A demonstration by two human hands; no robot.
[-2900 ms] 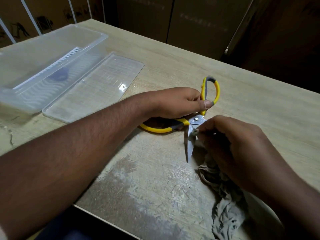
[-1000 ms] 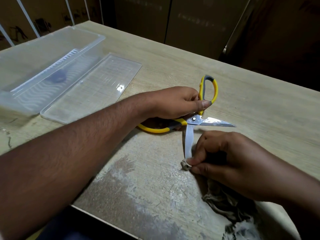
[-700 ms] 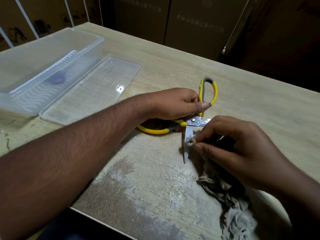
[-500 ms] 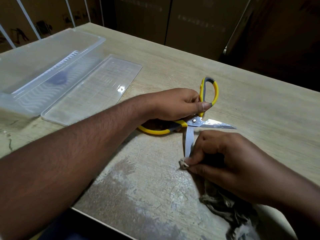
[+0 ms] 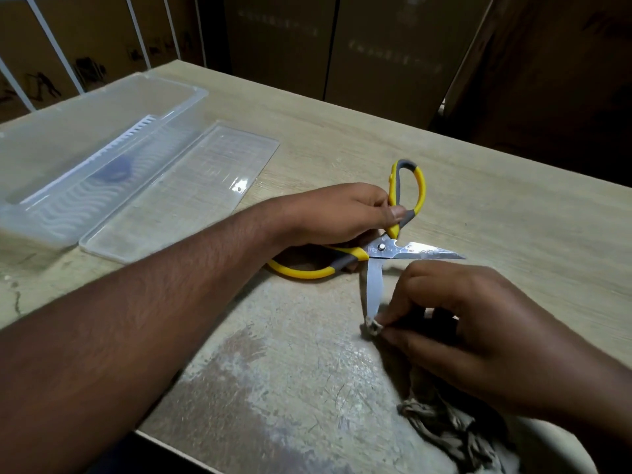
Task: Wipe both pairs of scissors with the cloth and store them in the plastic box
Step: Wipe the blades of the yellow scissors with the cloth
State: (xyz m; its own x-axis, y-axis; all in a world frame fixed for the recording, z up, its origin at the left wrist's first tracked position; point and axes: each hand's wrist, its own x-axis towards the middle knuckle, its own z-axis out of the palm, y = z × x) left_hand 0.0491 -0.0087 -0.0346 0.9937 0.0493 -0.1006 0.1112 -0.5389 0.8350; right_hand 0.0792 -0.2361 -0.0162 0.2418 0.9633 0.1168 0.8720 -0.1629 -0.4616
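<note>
Yellow-and-grey scissors (image 5: 383, 249) lie spread wide on the table, one blade pointing right, the other toward me. My left hand (image 5: 342, 213) grips the upper handle loop at the pivot. My right hand (image 5: 455, 323) pinches a grey cloth (image 5: 444, 429) around the tip of the near blade; the rest of the cloth trails under my wrist. The clear plastic box (image 5: 85, 159) stands open at the far left. Only one pair of scissors is in view.
The box's clear lid (image 5: 184, 193) lies flat beside the box, on its right. The wooden table (image 5: 513, 206) has a worn pale patch near its front edge. Dark cardboard boxes stand behind the table.
My right hand slid the cloth up the near blade to the pivot and back down to the tip. The left hand held the scissors in place throughout.
</note>
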